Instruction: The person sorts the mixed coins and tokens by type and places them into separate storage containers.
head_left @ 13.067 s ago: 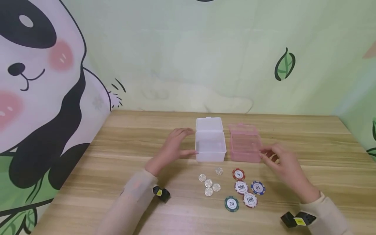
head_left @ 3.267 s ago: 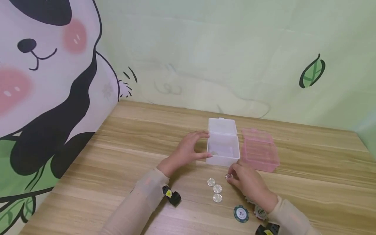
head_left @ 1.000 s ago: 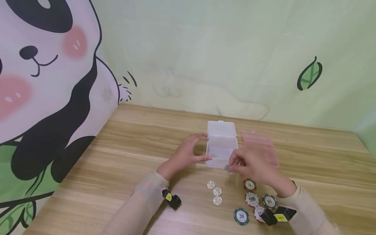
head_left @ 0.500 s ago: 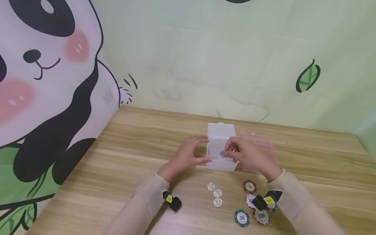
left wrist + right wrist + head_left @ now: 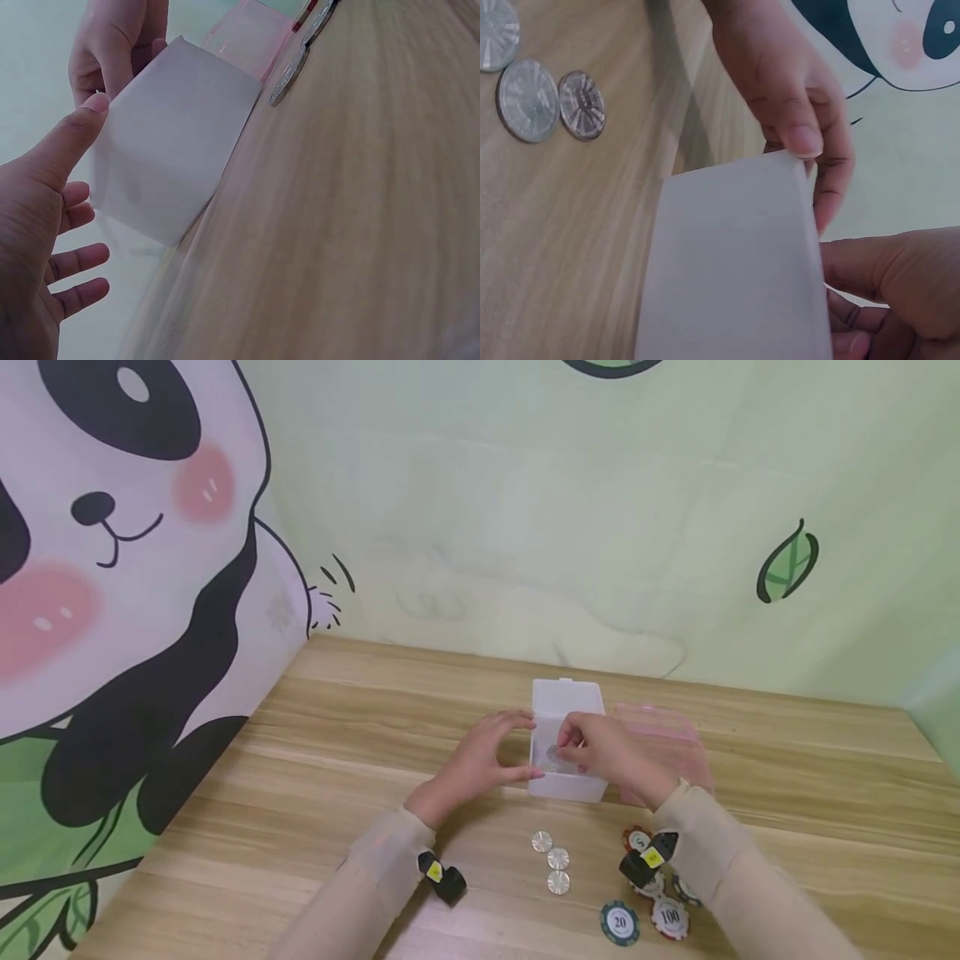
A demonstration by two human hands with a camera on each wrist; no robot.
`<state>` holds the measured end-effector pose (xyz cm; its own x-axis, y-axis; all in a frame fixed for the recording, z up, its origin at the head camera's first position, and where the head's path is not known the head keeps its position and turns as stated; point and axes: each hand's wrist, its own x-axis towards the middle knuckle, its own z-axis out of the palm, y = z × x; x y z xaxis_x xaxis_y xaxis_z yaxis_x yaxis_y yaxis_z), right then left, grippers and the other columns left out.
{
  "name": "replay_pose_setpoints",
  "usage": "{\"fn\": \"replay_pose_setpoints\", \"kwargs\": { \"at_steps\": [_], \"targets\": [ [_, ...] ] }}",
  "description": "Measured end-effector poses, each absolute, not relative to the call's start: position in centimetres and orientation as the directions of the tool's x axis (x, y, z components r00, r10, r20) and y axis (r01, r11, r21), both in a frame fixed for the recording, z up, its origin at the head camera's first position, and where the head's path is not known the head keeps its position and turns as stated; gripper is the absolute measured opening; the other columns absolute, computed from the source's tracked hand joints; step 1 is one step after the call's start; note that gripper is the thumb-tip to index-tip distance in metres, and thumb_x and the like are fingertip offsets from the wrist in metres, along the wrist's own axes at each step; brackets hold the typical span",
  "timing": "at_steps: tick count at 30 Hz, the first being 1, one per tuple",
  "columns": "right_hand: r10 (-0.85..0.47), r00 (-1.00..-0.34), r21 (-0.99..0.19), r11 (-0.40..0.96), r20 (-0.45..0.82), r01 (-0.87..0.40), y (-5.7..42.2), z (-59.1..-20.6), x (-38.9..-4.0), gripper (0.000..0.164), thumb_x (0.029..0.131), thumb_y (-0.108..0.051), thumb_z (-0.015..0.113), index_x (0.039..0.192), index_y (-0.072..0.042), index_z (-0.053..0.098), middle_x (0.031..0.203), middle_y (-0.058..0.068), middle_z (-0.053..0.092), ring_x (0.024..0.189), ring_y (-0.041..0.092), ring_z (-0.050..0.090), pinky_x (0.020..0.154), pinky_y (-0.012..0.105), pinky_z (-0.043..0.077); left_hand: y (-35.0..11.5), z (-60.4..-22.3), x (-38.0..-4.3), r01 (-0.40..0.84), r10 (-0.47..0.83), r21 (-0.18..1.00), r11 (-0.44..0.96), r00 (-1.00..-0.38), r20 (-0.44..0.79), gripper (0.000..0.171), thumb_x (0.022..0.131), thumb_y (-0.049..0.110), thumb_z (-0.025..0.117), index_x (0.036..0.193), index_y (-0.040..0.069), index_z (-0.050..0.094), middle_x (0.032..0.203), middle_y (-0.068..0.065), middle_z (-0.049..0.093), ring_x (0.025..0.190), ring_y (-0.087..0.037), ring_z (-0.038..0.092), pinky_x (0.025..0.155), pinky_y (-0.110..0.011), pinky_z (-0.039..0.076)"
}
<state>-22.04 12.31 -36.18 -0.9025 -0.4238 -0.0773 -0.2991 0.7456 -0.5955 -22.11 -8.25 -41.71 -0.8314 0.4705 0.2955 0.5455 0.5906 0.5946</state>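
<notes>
A translucent white plastic box stands with its lid folded back. My left hand is at its left side, thumb on the front corner and fingers loosely bent near the hinge side. My right hand reaches in over the right rim, thumb and forefinger pinching a silver coin inside the box. In the right wrist view the box wall hides that coin. Three more silver coins, among them a middle one, lie flat in front of the box.
A translucent pink box, lid back, stands right of the white one, partly behind my right hand. Several poker chips lie at the front right: a green 20, a white 100, a red 5, others partly under my right wrist camera.
My right hand picked a silver coin off the table and carried it up and left into the white box. One fewer coin lies on the table. The left hand stays at the box.
</notes>
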Motion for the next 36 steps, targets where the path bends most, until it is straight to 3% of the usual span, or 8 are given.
{"fn": "replay_pose_setpoints", "kwargs": {
  "at_steps": [8,20,36],
  "targets": [
    [-0.395,-0.914,-0.522,0.801,-0.093,-0.293,11.5,-36.6,-22.3,0.009,0.087,-0.009,0.068,0.085,-0.007,0.059,0.079,0.005,0.065,0.061,0.013,0.053,0.055,0.023,0.042,-8.3,-41.7,-22.1,0.548,0.471,0.594,0.588,-0.830,0.299,0.063,0.077,0.035,0.080,0.130,0.010,0.055,0.143,-0.007,0.051,0.136,-0.027,0.044,0.115,-0.046,0.033],
    [-0.447,-0.892,-0.336,0.851,-0.061,-0.403,10.8,-37.6,-23.0,0.015,0.083,-0.012,0.072,0.077,-0.010,0.059,0.071,0.003,0.063,0.064,0.015,0.052,0.056,0.024,0.039,-8.3,-41.9,-22.2,0.556,0.475,0.599,0.576,-0.824,0.308,0.064,0.076,0.035,0.080,0.130,0.011,0.055,0.143,-0.007,0.051,0.136,-0.027,0.044,0.115,-0.045,0.034],
    [-0.441,-0.891,-0.258,0.878,-0.109,-0.404,10.5,-37.6,-23.3,0.014,0.084,-0.012,0.071,0.077,-0.009,0.059,0.071,0.002,0.062,0.063,0.015,0.052,0.055,0.024,0.040,-8.4,-41.9,-22.1,0.553,0.472,0.605,0.572,-0.826,0.308,0.065,0.076,0.035,0.080,0.130,0.011,0.054,0.143,-0.006,0.051,0.136,-0.027,0.043,0.116,-0.046,0.033]
  ]
}}
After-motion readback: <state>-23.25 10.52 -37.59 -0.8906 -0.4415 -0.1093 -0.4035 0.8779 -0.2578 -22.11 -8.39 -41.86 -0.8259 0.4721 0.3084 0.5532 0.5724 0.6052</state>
